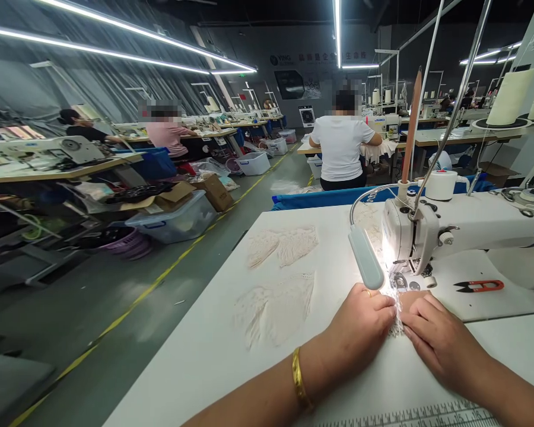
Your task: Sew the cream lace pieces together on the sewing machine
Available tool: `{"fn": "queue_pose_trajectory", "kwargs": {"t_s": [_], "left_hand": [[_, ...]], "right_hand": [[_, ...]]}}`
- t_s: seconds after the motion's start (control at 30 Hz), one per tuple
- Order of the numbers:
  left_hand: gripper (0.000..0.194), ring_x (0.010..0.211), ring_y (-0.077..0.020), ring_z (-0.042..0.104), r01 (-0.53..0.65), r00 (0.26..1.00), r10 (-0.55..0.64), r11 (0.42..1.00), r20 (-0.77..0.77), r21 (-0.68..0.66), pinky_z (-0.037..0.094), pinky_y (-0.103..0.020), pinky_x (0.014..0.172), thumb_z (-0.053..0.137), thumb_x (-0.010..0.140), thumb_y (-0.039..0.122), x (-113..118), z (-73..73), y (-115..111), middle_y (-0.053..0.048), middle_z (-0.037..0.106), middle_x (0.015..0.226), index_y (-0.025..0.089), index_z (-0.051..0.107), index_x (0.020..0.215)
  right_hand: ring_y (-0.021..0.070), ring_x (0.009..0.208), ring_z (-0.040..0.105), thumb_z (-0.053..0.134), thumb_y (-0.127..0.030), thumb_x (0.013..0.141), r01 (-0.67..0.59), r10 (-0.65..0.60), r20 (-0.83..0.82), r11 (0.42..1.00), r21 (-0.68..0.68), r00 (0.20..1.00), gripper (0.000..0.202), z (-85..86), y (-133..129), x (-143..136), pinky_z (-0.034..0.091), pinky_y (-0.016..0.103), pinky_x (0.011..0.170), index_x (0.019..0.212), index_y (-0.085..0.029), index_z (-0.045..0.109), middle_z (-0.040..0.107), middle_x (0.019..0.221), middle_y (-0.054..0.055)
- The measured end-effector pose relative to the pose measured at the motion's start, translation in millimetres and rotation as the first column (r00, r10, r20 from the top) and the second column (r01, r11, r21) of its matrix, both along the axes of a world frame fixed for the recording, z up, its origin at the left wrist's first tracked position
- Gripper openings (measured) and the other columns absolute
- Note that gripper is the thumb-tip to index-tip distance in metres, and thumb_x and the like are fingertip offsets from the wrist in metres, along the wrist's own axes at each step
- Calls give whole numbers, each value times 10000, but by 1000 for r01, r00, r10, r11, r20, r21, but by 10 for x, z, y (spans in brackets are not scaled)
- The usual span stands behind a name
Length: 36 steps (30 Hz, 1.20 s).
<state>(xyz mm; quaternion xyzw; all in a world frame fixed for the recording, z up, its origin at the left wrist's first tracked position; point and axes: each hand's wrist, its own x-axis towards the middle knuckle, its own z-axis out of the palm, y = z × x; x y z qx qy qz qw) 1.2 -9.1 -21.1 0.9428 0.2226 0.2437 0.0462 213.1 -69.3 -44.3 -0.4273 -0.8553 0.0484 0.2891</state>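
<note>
A narrow strip of white lace [397, 325] lies just in front of the needle area of a white sewing machine [485, 222]. My left hand [364, 323], with a gold bracelet at the wrist, pinches the lace from its left side, fingers closed. On the other side, my right hand [440, 335] has its fingers bent and pressed together on the lace edge. Both hands rest low over the table, close together. A bright lamp with a grey-green head [365, 258] lights the spot. Two cream lace pieces [282, 244] [276, 311] lie flat on the left.
Red-handled thread snips [480, 286] lie on the machine bed. A ruler scale [409, 417] runs along the white table's [196, 362] front edge. Thread cones [511, 98] stand at upper right. Beyond a blue cloth trough [311, 198], a person in white sits working.
</note>
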Motion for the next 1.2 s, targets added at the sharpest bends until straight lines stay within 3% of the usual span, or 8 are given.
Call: {"fn": "queue_pose_trajectory", "kwargs": {"t_s": [0.27,0.53,0.7,0.9,1.1,1.2], "left_hand": [[170,810,-176,650,-15,1000,15,1000,-5,-12,449,-384,798,527,923,72,-9,-13,-25,-31,735,891,191,596,823],[161,760,-190,585,-37,998,38,999,-42,29,431,-365,719,524,911,61,-18,14,-80,-38,712,881,193,616,911],[158,749,-174,561,-23,999,23,1000,-42,-9,417,-348,719,519,890,49,-35,10,-53,-22,680,854,193,571,850],[174,669,-160,430,-74,996,74,997,-49,7,329,-327,619,532,859,69,-36,13,-35,-16,588,775,189,481,742],[230,673,-151,447,-58,998,55,997,-43,-55,359,-318,643,477,859,37,-38,43,-17,-18,575,753,183,427,689],[238,659,-147,441,-83,996,83,996,-25,-35,332,-305,621,486,901,55,-32,51,-14,-13,556,723,175,480,694]], "right_hand": [[196,751,469,421,-82,1018,-15,15,8,1000,14,1000,237,23,-19,-2,439,356,688,871,-213,554,515,803,20],[200,760,450,409,-57,1002,-21,20,11,1000,21,1000,241,9,-19,1,445,367,701,902,-204,571,509,803,24],[209,763,458,420,-54,993,-36,35,18,999,26,999,231,16,-13,9,448,376,706,955,-194,599,520,813,31],[212,768,462,416,-46,983,-33,33,22,999,37,999,259,26,-12,2,473,395,737,1029,-183,631,537,821,36],[207,760,439,421,-41,979,-25,24,23,998,52,999,259,29,-15,-5,464,387,730,1016,-172,640,525,807,34],[208,754,433,425,-36,976,-26,26,8,998,57,1000,261,31,-14,-4,449,377,717,1039,-168,641,520,801,33]]}}
